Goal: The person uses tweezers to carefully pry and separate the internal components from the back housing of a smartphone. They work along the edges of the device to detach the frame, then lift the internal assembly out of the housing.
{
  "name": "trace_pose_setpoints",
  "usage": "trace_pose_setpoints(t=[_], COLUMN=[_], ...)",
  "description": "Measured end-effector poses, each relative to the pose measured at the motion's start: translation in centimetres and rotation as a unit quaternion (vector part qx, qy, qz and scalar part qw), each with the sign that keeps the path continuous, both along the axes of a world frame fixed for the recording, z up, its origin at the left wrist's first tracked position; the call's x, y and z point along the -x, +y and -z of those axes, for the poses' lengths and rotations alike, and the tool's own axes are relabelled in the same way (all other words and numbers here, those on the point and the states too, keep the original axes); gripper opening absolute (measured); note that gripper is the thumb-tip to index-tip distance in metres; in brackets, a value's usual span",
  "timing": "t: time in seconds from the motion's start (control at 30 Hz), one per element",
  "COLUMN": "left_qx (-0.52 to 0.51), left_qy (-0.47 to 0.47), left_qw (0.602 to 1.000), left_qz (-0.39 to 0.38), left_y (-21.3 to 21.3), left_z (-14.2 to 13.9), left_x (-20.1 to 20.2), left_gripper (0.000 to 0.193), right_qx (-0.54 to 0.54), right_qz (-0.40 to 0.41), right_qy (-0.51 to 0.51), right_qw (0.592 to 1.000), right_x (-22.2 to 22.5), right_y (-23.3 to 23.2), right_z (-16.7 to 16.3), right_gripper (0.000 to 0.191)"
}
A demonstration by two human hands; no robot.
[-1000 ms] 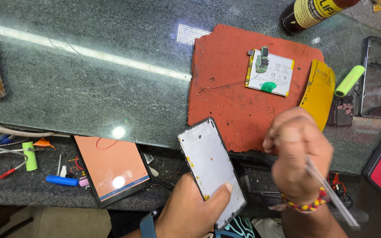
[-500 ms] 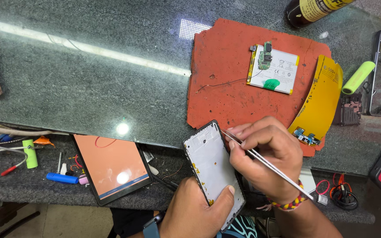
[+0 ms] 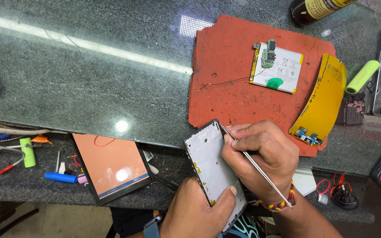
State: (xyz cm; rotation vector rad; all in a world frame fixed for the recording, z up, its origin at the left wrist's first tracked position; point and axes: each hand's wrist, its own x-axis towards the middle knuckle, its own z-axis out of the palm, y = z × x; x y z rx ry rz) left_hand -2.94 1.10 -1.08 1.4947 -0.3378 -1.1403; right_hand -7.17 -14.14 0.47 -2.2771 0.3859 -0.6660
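My left hand grips the lower end of an opened phone frame, a white inner shell with a dark rim, held tilted over the table's near edge. My right hand holds thin metal tweezers like a pen. Their tip touches the frame's upper right corner. A beaded bracelet sits on my right wrist.
A worn red mat lies on the glass tabletop. On it rest a white battery with a small green circuit board and a yellow flex strip. A tablet, green cylinders, small tools, a bottle and other phones lie around.
My right hand came down from above the frame and set the tweezers' tip against its upper right corner. The frame has tilted slightly; my left hand keeps its grip.
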Motion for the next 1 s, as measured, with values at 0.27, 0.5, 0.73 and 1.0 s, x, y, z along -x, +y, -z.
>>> trace_pose_setpoints(t=[0.27,0.5,0.73,1.0], left_qx=[0.024,0.059,0.046,0.059], left_qy=[0.025,0.074,0.067,0.055], left_qw=[0.999,0.996,0.997,0.997], left_qz=[0.011,-0.008,-0.011,0.006], left_y=[0.13,0.13,0.26,0.45], left_z=[-0.07,0.07,0.32,0.64], left_x=[-0.40,-0.38,-0.19,-0.31], left_gripper=[0.018,0.017,0.018,0.021], right_qx=[0.023,0.010,-0.023,0.019], right_qz=[0.007,-0.001,0.004,0.006], right_qy=[0.001,0.002,-0.025,-0.016], right_qw=[1.000,1.000,0.999,1.000], right_x=[-0.35,0.11,0.35,0.25], right_y=[0.05,-0.45,-0.56,-0.42], right_z=[0.02,0.65,0.88,0.68], right_gripper=[0.021,0.021,0.026,0.025])
